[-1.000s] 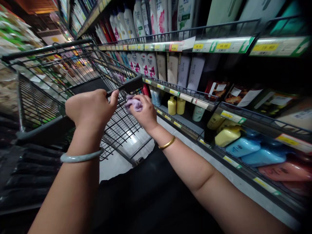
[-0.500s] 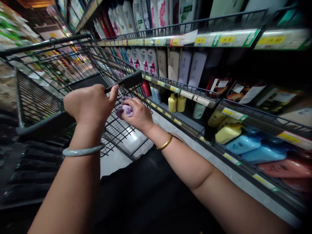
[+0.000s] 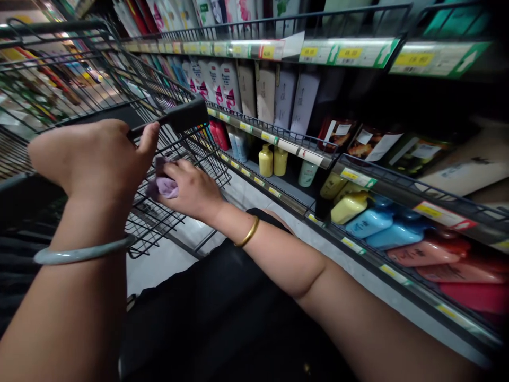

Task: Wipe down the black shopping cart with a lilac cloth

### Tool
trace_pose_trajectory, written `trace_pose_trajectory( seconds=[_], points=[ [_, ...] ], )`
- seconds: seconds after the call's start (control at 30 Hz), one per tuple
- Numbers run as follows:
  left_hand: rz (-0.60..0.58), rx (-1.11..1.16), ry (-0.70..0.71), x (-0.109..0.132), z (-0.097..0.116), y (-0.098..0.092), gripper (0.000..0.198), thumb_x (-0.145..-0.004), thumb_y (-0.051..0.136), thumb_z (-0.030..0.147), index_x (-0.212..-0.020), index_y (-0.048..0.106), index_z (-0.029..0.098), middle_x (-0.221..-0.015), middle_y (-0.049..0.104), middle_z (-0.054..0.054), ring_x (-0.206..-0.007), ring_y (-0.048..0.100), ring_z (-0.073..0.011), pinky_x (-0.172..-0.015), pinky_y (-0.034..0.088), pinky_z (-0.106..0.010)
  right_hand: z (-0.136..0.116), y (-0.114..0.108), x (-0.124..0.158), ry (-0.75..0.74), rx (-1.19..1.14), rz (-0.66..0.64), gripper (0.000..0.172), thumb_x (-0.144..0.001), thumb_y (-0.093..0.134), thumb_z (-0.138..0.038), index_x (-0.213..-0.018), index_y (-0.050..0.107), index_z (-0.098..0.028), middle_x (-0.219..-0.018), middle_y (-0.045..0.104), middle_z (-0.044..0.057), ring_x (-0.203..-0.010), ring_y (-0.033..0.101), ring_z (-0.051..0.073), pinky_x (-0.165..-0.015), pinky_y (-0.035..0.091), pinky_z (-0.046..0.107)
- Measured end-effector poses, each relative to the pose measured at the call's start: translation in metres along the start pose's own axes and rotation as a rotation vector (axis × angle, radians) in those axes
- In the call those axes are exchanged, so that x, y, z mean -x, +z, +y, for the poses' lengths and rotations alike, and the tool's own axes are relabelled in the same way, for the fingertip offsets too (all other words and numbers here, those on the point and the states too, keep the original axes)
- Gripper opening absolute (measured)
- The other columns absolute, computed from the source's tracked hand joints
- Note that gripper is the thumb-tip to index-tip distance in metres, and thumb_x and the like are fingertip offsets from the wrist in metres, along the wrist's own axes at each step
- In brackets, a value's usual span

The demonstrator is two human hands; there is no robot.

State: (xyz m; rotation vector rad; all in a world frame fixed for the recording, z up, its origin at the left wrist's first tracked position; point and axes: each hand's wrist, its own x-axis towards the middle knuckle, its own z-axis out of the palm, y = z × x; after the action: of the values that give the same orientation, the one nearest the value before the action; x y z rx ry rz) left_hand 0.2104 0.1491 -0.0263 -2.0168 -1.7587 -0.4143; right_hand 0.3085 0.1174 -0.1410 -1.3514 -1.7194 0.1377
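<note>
My left hand (image 3: 99,154), with a pale jade-coloured bangle (image 3: 83,252) on its wrist, is closed over the handle (image 3: 186,115) of a black wire shopping cart (image 3: 137,71). Just right of it and a little lower, my right hand (image 3: 194,188) is bunched around a crumpled purple cloth (image 3: 166,187). A gold bangle (image 3: 249,232) circles the right wrist. Part of the cloth is hidden under the right fingers. The right hand is near the cart's rear wire side; whether the cloth touches the wires I cannot tell.
Along the right runs a shelf unit with price strips (image 3: 350,52) and wire rails. It holds white bottles (image 3: 229,87), yellow pump bottles (image 3: 265,160), blue bottles (image 3: 369,223) and red bottles (image 3: 429,249) lying down. Pale floor tiles (image 3: 238,191) show between cart and shelves.
The view has swung to the right, so the cart, both hands and the shelves appear further left. My left hand stays on the handle, and the right keeps hold of the cloth.
</note>
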Motion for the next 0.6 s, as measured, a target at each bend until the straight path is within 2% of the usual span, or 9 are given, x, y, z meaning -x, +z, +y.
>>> trace_pose_trajectory(
  seconds=[0.17,0.23,0.33,0.4,0.47,0.6],
  points=[
    [-0.005,0.005,0.003,0.003,-0.001,0.001,0.098,-0.098,0.009,0.08,-0.117,0.073,0.008,-0.111,0.071,-0.022,-0.115,0.065,-0.0423,-0.103,0.041,-0.06,0.01,-0.009,-0.006,-0.009,0.081,0.124,0.036,-0.106,0.061,-0.038,-0.139,0.064,-0.024,-0.15,0.057,0.01,-0.141,0.061,0.024,-0.118,0.054,0.037],
    [-0.016,0.036,-0.009,0.004,-0.001,0.003,0.099,-0.098,0.01,0.081,-0.121,0.073,0.008,-0.116,0.071,-0.021,-0.119,0.064,-0.0437,-0.106,0.039,-0.059,0.004,-0.005,-0.002,-0.092,0.122,0.088,0.035,-0.107,0.059,-0.039,-0.139,0.064,-0.025,-0.157,0.054,0.008,-0.146,0.056,0.025,-0.122,0.051,0.041],
    [-0.02,0.097,-0.012,0.004,-0.004,0.006,0.098,-0.098,0.014,0.083,-0.124,0.072,0.008,-0.122,0.071,-0.02,-0.126,0.062,-0.0447,-0.11,0.038,-0.055,-0.01,0.004,0.008,-0.225,0.179,-0.072,0.034,-0.111,0.049,-0.041,-0.138,0.065,-0.028,-0.152,0.06,0.003,-0.137,0.06,0.024,-0.116,0.056,0.041],
    [-0.013,0.116,0.001,0.004,-0.006,0.007,0.101,-0.098,0.012,0.084,-0.124,0.072,0.007,-0.122,0.071,-0.019,-0.128,0.061,-0.0449,-0.111,0.038,-0.052,-0.017,0.007,0.013,-0.249,0.211,-0.14,0.035,-0.113,0.044,-0.039,-0.138,0.065,-0.029,-0.148,0.063,0.002,-0.131,0.062,0.024,-0.11,0.058,0.039],
    [-0.008,0.102,0.012,0.003,-0.008,0.007,0.104,-0.097,0.009,0.085,-0.122,0.072,0.006,-0.119,0.071,-0.019,-0.127,0.062,-0.045,-0.11,0.039,-0.053,-0.019,0.007,0.012,-0.238,0.224,-0.144,0.035,-0.114,0.041,-0.037,-0.139,0.065,-0.028,-0.146,0.063,0.004,-0.129,0.062,0.024,-0.109,0.058,0.04],
    [-0.023,0.043,0.034,0.003,-0.009,0.003,0.1,-0.097,0.011,0.085,-0.118,0.074,0.01,-0.11,0.072,-0.018,-0.118,0.067,-0.0428,-0.102,0.045,-0.053,-0.017,0.008,0.009,-0.185,0.202,-0.058,0.036,-0.114,0.042,-0.036,-0.14,0.064,-0.024,-0.144,0.062,0.005,-0.13,0.061,0.024,-0.114,0.055,0.041]
  ],
)
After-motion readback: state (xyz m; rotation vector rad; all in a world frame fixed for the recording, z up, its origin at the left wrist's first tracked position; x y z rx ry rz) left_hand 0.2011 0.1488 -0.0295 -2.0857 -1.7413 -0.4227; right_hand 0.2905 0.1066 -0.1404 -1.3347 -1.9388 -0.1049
